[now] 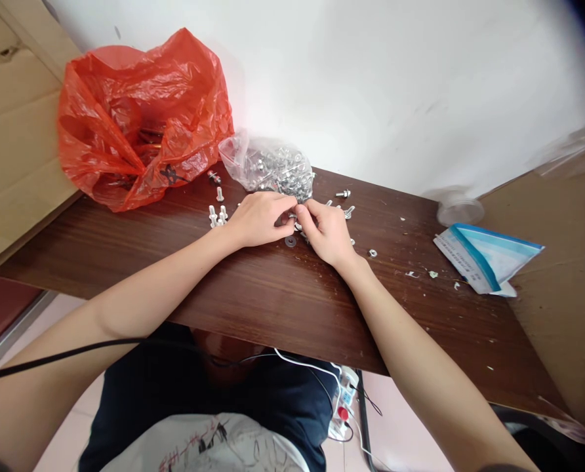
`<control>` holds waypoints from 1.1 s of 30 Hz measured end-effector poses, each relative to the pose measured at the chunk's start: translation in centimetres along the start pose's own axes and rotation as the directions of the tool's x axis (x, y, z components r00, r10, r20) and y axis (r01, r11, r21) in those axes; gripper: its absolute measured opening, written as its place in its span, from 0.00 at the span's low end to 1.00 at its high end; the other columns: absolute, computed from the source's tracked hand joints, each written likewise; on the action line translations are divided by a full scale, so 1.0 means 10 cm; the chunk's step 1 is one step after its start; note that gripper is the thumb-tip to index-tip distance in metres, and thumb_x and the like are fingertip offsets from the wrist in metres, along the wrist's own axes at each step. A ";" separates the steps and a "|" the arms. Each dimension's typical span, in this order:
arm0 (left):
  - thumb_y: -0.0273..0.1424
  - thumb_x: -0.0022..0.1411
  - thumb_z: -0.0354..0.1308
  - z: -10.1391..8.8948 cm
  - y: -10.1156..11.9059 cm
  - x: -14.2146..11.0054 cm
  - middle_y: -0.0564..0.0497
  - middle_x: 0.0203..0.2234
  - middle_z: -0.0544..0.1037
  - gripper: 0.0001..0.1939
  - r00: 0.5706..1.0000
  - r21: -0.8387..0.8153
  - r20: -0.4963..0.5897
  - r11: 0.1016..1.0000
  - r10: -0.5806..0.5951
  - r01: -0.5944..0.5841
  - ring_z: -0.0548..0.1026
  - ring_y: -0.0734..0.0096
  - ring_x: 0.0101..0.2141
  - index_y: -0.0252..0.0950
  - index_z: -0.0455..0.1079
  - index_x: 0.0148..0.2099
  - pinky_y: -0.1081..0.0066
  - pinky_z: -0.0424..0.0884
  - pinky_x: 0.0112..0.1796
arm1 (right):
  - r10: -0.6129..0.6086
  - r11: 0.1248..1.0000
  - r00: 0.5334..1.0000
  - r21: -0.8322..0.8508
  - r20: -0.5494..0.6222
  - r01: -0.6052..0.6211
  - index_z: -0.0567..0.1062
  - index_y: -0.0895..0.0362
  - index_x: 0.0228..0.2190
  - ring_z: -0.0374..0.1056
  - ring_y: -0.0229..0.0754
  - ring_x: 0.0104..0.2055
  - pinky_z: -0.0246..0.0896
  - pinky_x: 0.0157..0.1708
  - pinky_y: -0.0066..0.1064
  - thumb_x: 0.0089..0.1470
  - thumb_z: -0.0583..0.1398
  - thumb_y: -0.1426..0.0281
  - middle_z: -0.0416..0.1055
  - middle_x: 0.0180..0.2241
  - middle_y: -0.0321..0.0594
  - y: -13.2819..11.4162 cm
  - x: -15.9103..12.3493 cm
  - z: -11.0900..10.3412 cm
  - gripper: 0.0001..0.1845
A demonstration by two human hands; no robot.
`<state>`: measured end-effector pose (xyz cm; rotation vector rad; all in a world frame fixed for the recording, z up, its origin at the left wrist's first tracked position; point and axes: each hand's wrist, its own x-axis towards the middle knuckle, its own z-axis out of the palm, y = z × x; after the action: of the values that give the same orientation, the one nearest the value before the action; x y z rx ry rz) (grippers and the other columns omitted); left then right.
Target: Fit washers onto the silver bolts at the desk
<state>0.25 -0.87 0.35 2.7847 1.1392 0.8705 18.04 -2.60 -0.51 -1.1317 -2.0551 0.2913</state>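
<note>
Fingers of left hand and right hand pinched together on one small metal part, hardly visible, near the counter's far edge, beside one clear bag of hardware, one red bag, one washer, three upright bolts.

Dark wooden table against a white wall (cardboard alongside).

Bright, even daylight, glare on the wall; corners seemingly blurred and darkened.
</note>
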 end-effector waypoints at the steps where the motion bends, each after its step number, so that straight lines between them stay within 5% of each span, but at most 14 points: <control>1: 0.30 0.58 0.52 0.00 0.00 0.00 0.51 0.23 0.73 0.06 1.000 -0.002 -0.001 1.000 0.000 0.000 0.69 0.69 0.27 0.36 0.66 0.29 0.69 0.59 0.29 | 0.002 1.000 1.000 0.002 0.003 -0.002 0.58 0.54 0.22 0.52 0.34 0.22 0.45 0.26 0.31 0.65 0.48 0.55 0.59 0.19 0.33 0.00 0.00 0.00 0.23; 19: 0.30 0.57 0.51 -0.02 -0.04 0.02 0.52 0.23 0.73 0.05 0.993 -0.057 0.116 0.998 -0.014 0.021 0.68 0.71 0.25 0.36 0.65 0.29 0.69 0.57 0.29 | -0.016 0.999 0.995 -0.041 0.102 0.020 0.57 0.54 0.22 0.54 0.35 0.24 0.46 0.28 0.31 0.65 0.49 0.57 0.61 0.21 0.34 0.02 0.01 -0.02 0.22; 33: 0.31 0.58 0.51 -0.03 -0.01 0.01 0.50 0.25 0.75 0.08 0.996 0.000 0.064 0.999 -0.054 0.054 0.71 0.67 0.28 0.36 0.70 0.32 0.69 0.60 0.30 | 0.008 1.000 0.995 -0.014 0.101 -0.006 0.61 0.54 0.24 0.56 0.36 0.25 0.48 0.29 0.31 0.65 0.50 0.57 0.63 0.22 0.35 0.02 0.00 -0.03 0.20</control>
<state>0.09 -0.83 0.60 2.7447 1.1976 0.7712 18.37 -2.52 -0.36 -1.1538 -2.1450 0.3444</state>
